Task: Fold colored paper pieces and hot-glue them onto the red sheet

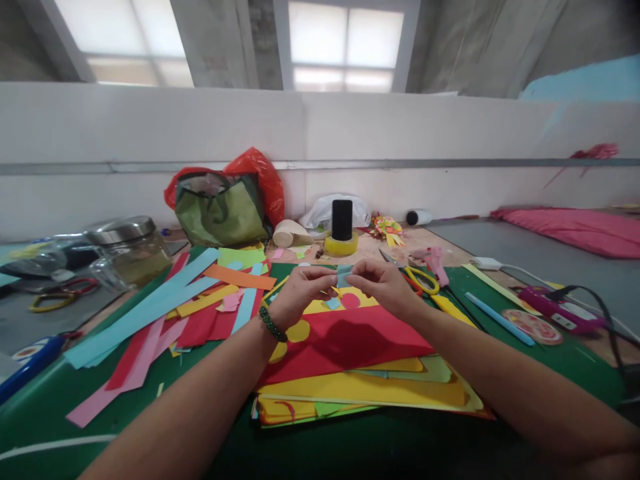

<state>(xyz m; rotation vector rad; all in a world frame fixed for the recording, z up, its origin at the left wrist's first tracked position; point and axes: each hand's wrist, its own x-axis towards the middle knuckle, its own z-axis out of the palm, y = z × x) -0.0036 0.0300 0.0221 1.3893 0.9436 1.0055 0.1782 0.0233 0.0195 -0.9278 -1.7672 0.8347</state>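
Both of my hands are raised over a stack of coloured paper sheets [350, 373] on a green mat [60, 400]. My left hand [300, 290], with a green bead bracelet at the wrist, and my right hand [385, 287] pinch a small light-blue piece of paper [344, 275] between their fingertips. The top sheet of the stack is red, with yellow circles and a pink dot lying just beneath my hands.
Long blue, pink, red and orange paper strips [150, 313] lie left. Yellow-handled scissors [423, 279], a blue stick [500, 319] and a pink glue gun [555, 310] lie right. A phone on a tape roll [342, 230], a bag [220, 207] and a jar [133, 250] stand behind.
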